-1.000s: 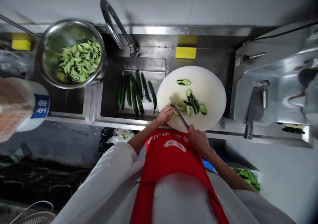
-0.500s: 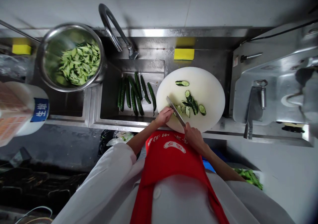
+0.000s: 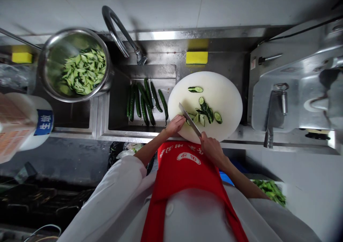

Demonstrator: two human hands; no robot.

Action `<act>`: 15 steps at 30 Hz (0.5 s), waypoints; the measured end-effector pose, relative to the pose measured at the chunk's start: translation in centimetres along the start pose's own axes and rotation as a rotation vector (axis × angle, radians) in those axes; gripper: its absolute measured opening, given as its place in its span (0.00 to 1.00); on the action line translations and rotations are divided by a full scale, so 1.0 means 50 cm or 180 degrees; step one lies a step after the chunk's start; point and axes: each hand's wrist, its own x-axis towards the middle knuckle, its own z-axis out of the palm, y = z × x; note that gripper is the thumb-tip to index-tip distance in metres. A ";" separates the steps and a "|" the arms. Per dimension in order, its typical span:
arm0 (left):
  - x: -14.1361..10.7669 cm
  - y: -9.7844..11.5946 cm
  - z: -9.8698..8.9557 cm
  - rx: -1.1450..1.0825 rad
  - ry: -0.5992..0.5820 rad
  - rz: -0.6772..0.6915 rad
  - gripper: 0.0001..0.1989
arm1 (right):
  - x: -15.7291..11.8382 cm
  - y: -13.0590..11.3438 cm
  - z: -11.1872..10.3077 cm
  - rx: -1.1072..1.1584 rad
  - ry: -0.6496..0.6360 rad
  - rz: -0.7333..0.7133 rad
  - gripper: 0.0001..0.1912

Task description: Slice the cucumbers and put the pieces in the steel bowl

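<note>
My right hand (image 3: 213, 149) is wrapped around the handle of a kitchen knife (image 3: 190, 121), whose blade slants up and left over a round white cutting board (image 3: 226, 92). My left hand (image 3: 174, 125) has its fingers bent together at the board's left edge, against a piece of cucumber beside the blade; the fingers mostly hide that piece. Cut cucumber slices (image 3: 199, 119) lie just right of the blade. Dark green cucumber chunks (image 3: 205, 109) are in the middle of the board, with an end piece (image 3: 218, 118) to their right and another piece (image 3: 195, 89) higher up.
Several whole cucumbers (image 3: 143, 102) lie in the sink left of the board, under a curved faucet (image 3: 115, 25). A steel pot (image 3: 44, 70) holds cut cucumber. A yellow sponge (image 3: 197, 57) sits behind the board. Another knife (image 3: 272, 117) rests on the steel machine at right.
The view has shifted slightly. The knife and both hands stay at nearly the same place on the board, with the right hand a little lower and further right.
</note>
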 end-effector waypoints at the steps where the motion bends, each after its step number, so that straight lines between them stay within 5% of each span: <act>1: 0.001 0.000 -0.001 0.0011 -0.0012 -0.0011 0.12 | -0.007 0.000 -0.001 -0.0012 -0.0007 0.0012 0.16; 10: -0.009 0.004 0.011 0.0056 -0.0006 -0.0010 0.13 | 0.046 -0.022 -0.012 0.0272 0.0114 -0.0050 0.17; 12: 0.003 0.016 -0.017 0.0086 0.0160 0.0057 0.12 | 0.046 -0.011 -0.025 0.0269 0.0194 -0.0032 0.17; 15: 0.075 0.035 -0.093 0.0155 0.1022 -0.0188 0.09 | 0.015 0.016 -0.033 0.0207 0.0193 -0.0026 0.18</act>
